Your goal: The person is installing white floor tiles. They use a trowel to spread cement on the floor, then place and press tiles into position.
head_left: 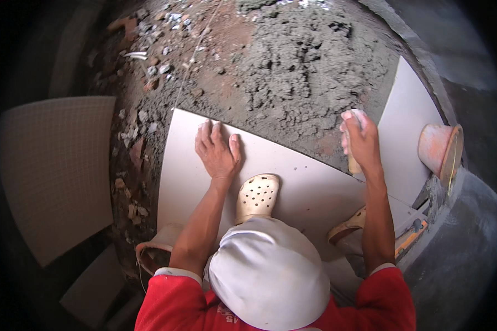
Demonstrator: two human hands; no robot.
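Passable: over mortar [298,83] | Blocking: 2 clogs [258,194] on tile [309,190] | 1 bucket [436,146], right

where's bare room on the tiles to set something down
Mostly bare: the big tile between left shoe and right hand, and the right-side tile between that hand and the bucket. Crowded: around the right shoe and orange tool.

Head cam, L one of a side-by-side pair, wide fisheye: looks steeply down from abv the cap [270,273], top edge = fwd. Cap v. close, btm ctr; L hand [219,150] & R hand [362,140] farther, mid-view w/ tile [315,185]; mortar [303,74] beyond, twd top. Straight edges bend nr dark rim.
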